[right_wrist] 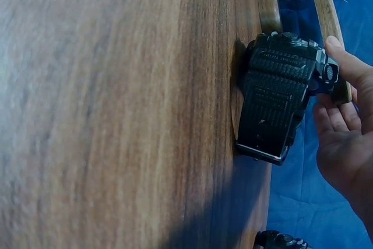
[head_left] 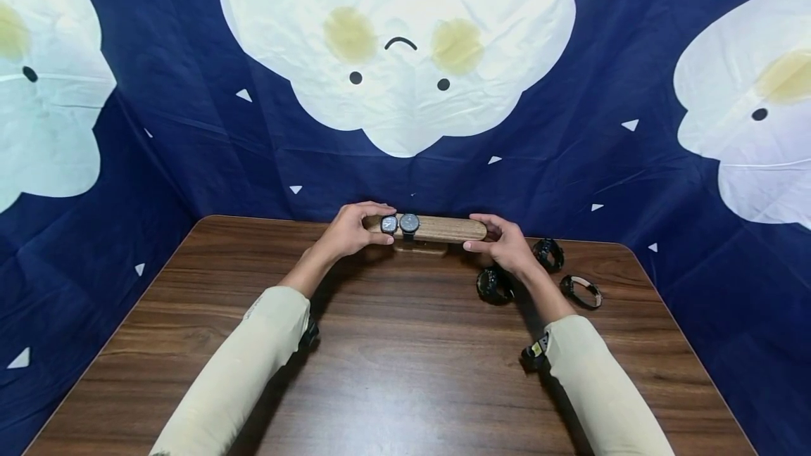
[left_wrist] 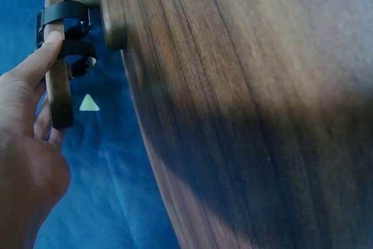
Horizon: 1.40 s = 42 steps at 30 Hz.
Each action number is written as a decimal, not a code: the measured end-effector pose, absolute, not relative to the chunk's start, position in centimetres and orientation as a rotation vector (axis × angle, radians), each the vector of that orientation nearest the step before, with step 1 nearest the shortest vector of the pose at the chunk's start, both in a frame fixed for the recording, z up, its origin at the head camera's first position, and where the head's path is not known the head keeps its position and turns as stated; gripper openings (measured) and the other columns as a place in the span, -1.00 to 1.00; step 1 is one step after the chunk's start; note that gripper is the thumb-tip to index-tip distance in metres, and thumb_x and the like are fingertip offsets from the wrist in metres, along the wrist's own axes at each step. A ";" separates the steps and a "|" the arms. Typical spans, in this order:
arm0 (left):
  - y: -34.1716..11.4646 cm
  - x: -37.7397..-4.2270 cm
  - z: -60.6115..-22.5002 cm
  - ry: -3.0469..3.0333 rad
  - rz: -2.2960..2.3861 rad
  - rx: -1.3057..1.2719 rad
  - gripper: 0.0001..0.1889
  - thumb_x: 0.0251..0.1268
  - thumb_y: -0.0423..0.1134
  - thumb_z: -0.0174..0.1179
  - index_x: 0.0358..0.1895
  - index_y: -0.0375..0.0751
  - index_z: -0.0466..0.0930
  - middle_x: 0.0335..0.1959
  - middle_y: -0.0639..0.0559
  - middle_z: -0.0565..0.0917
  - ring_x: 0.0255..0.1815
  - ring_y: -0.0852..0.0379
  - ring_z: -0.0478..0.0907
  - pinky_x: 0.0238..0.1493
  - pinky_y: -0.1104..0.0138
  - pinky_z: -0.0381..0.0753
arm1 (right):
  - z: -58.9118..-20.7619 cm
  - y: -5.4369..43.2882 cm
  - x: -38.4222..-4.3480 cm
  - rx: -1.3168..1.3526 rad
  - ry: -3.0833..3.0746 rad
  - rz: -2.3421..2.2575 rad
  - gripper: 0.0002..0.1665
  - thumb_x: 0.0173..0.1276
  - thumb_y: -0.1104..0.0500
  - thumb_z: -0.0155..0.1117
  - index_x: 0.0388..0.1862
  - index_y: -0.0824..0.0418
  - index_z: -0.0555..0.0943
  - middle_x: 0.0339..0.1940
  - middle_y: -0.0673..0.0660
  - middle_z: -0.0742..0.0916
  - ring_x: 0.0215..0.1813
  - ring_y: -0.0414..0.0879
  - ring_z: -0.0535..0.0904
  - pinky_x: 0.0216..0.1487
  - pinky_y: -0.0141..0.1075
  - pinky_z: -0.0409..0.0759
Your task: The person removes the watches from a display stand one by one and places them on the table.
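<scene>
A wooden watch stand (head_left: 446, 228) with a long rounded bar is at the table's back edge. Two dark watches are strapped round its left part: a square-faced watch (head_left: 388, 224) and, to its right, a round-faced watch (head_left: 409, 223). My left hand (head_left: 347, 232) grips the bar's left end, thumb and fingers on opposite sides, fingertips right at the square-faced watch. In the left wrist view, the thumb (left_wrist: 44, 56) lies beside the black straps. My right hand (head_left: 507, 245) pinches the bar's right end between thumb and fingers, as the right wrist view also shows.
On the right lie a chunky black watch (head_left: 494, 286) near my right wrist, another black watch (head_left: 548, 255) farther back, and a slim band watch (head_left: 581, 292). Behind the brown wooden table (head_left: 393, 371) hangs a blue cloth (head_left: 266, 181) with white cloud shapes.
</scene>
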<state>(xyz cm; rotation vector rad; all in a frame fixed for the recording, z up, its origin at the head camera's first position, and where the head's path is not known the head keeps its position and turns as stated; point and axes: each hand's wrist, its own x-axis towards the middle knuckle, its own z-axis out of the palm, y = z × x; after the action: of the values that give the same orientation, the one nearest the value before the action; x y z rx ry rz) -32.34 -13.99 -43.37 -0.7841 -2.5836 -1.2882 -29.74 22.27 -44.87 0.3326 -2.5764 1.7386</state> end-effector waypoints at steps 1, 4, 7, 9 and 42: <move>-14.0 -32.4 -43.3 -2.581 -1.282 -0.790 -0.36 0.04 -0.31 0.78 0.27 -0.20 0.83 0.34 -0.17 0.77 0.45 -0.16 0.62 0.54 0.00 0.49 | -44.9 22.3 -29.8 0.327 -2.580 1.737 -0.16 0.32 0.28 0.71 0.56 0.27 0.60 0.32 0.38 0.76 0.28 0.22 0.69 0.03 -0.47 0.61; -14.0 -32.4 -43.1 -2.576 -1.267 -0.804 -0.37 0.02 -0.31 0.79 0.26 -0.21 0.84 0.32 -0.17 0.78 0.46 -0.16 0.62 0.55 -0.01 0.48 | -44.9 22.3 -29.8 0.319 -2.593 1.724 -0.17 0.32 0.27 0.71 0.56 0.25 0.61 0.31 0.37 0.77 0.29 0.22 0.70 0.03 -0.47 0.61; -14.1 -32.4 -43.0 -2.579 -1.251 -0.811 -0.36 0.00 -0.32 0.79 0.25 -0.22 0.84 0.31 -0.17 0.78 0.47 -0.16 0.62 0.57 -0.01 0.46 | -44.8 22.3 -29.8 0.318 -2.600 1.716 -0.17 0.33 0.27 0.71 0.56 0.24 0.61 0.30 0.36 0.77 0.28 0.21 0.70 0.03 -0.45 0.62; -14.2 -32.5 -43.0 -2.588 -1.244 -0.811 -0.37 0.01 -0.31 0.79 0.25 -0.22 0.84 0.31 -0.16 0.79 0.48 -0.15 0.62 0.58 0.01 0.45 | -44.8 22.3 -29.8 0.320 -2.602 1.719 -0.17 0.33 0.27 0.71 0.55 0.23 0.62 0.30 0.34 0.78 0.28 0.20 0.70 0.03 -0.43 0.63; -16.7 -32.6 -42.7 -2.583 -1.202 -0.772 -0.39 -0.06 -0.32 0.82 0.17 -0.26 0.87 0.15 -0.12 0.86 0.34 -0.13 0.69 0.48 0.02 0.54 | -44.8 22.5 -29.9 0.345 -2.582 1.740 -0.18 0.32 0.29 0.71 0.54 0.29 0.61 0.32 0.36 0.77 0.29 0.21 0.69 0.04 -0.47 0.62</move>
<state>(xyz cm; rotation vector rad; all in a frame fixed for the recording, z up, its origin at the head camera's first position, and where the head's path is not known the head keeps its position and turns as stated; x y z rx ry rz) -32.58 -16.72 -42.71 -0.7720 -2.5835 -1.2022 -29.86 22.46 -44.82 0.3452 -2.5823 1.7398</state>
